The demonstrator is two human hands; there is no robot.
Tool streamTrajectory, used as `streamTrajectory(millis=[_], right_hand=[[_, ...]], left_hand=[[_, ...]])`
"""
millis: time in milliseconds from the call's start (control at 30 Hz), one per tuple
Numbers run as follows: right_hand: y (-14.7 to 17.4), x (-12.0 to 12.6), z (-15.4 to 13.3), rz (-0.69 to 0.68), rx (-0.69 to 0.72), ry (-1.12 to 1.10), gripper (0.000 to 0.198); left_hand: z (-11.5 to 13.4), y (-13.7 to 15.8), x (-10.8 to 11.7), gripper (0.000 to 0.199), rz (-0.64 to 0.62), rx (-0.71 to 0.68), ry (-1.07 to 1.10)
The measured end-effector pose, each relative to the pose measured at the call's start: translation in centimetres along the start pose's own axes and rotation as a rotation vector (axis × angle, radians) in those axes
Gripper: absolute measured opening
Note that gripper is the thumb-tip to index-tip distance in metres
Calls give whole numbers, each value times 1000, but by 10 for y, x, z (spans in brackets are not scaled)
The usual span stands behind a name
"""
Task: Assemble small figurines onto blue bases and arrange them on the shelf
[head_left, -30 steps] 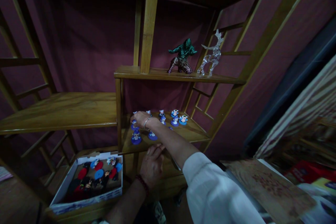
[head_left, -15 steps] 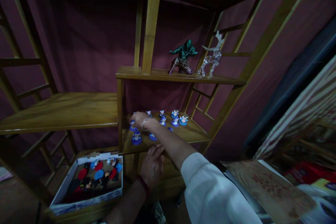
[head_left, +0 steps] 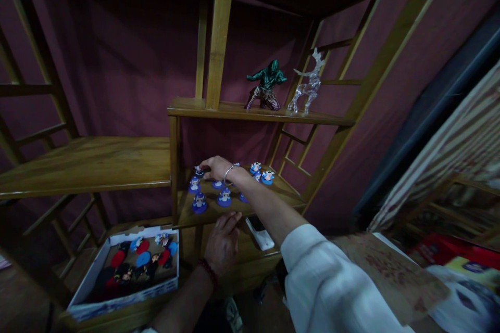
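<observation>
My right hand (head_left: 216,167), with a silver bangle and white sleeve, reaches over the low shelf. Its fingers are bent but apart, beside a small dark-based figurine (head_left: 199,171) at the back left; I cannot tell whether they touch it. In front stand purple figurines (head_left: 199,203) on round bases, in rows; my hand and forearm hide some. Two blue-based figurines (head_left: 267,177) are at the shelf's right. My left hand (head_left: 222,243), with a dark red bead bracelet, is open at the shelf's front edge, fingers stretched, holding nothing visible.
A white-walled box (head_left: 78,291) at lower left holds several red, blue and black figurines. On the upper shelf stand a green kneeling statue (head_left: 267,86) and a clear deer (head_left: 308,86). A white phone-like object (head_left: 261,234) lies below my right forearm. A wooden post (head_left: 219,36) rises above.
My right hand has moved right, uncovering the back-left figurine and the purple one before it. The view has shifted slightly, and the white phone-like object now shows. My left hand stays nearly still.
</observation>
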State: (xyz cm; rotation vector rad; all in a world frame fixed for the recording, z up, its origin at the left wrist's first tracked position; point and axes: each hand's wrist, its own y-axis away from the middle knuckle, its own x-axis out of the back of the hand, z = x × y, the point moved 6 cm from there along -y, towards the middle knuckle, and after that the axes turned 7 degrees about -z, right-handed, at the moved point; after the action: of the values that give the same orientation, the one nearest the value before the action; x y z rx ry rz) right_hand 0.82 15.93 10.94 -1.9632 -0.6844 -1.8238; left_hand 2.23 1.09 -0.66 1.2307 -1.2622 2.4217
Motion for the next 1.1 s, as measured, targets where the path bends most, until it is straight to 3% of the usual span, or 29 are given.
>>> streamTrajectory(millis=[133, 467, 1100], right_hand=[[11, 2, 15, -23, -40, 25, 41], [18, -19, 29, -135, -120, 157, 43], [13, -22, 27, -82, -147, 142, 30]], left_hand=[[0, 0, 1, 26, -7, 18, 9], [1, 0, 2, 26, -1, -22, 17], [-1, 1, 0, 28, 10, -34, 6]])
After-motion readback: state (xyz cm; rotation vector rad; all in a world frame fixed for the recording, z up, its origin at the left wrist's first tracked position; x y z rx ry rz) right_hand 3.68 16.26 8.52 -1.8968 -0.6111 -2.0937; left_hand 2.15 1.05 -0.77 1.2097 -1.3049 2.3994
